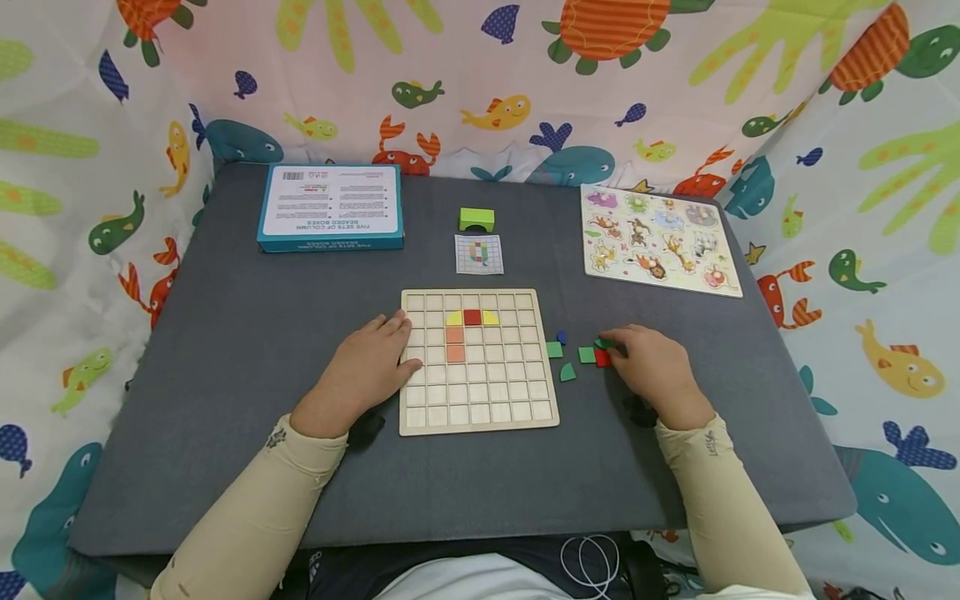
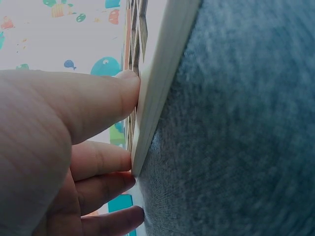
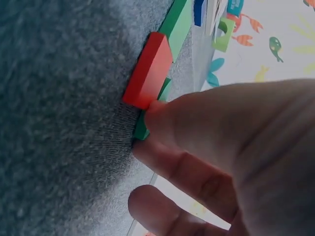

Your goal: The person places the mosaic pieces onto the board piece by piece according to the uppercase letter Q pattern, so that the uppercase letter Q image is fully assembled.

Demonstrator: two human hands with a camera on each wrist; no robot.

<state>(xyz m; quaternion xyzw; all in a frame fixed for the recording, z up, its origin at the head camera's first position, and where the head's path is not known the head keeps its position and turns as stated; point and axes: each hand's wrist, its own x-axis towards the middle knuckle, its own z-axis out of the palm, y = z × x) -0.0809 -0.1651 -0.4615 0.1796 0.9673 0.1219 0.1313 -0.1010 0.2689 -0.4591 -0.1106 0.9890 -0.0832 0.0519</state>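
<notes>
Red square wooden tile (image 3: 150,71): our right hand (image 1: 654,367) pinches its edge, a weak grip that could flick it; our flat, open left hand (image 1: 367,367) steadies the wooden grid board (image 1: 480,412).

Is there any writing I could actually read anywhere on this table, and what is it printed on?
"FIVE SETS OF COLUMN BEADED BOXES": on the blue box, printed upside down to the viewer along its near edge.
The rest of the box's label, its small paragraphs and barcode, is too small to read.
The pattern card and the animal puzzle board show pictures only.
The sleeve logos are too small to read.
</notes>
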